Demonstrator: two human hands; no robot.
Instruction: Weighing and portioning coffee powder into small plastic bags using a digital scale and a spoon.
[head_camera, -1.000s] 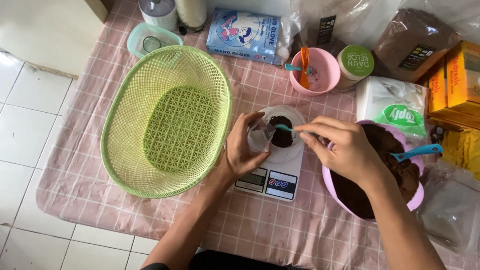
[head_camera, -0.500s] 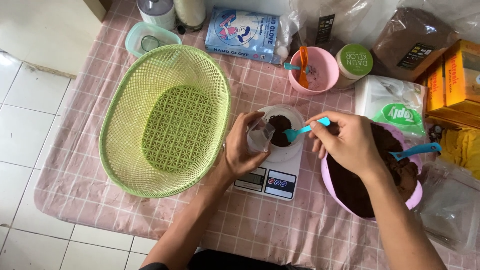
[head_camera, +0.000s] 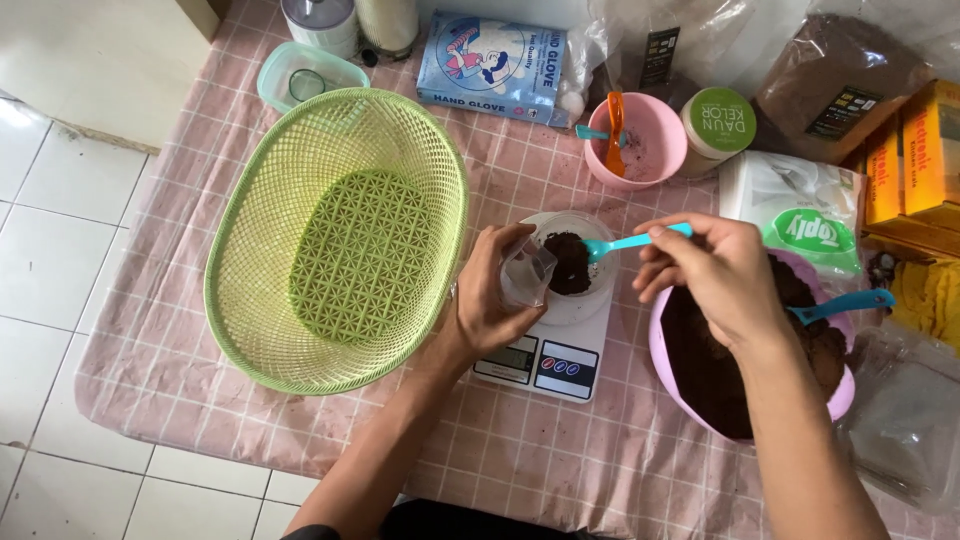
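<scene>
While pinched in right grip (head_camera: 715, 270), turquoise spoon (head_camera: 628, 243) over brown powder (head_camera: 568, 262).

Small clear plastic pouch (head_camera: 527, 272), open at the top, tilted, held just left of a mound of dark brown powder (head_camera: 570, 262). Powder heaped in a shallow clear round plastic dish (head_camera: 583, 300), dish resting on the platform of a white digital kitchen scale (head_camera: 548, 355) on the checked cloth. Slim turquoise plastic spoon (head_camera: 630, 242), lying nearly level, bowl end touching the right edge of the mound, handle running right. Large pink round plastic bowl (head_camera: 665, 345) just right of the scale, filled with the same dark brown powder, a second turquoise spoon (head_camera: 842, 303) stuck in it.
</scene>
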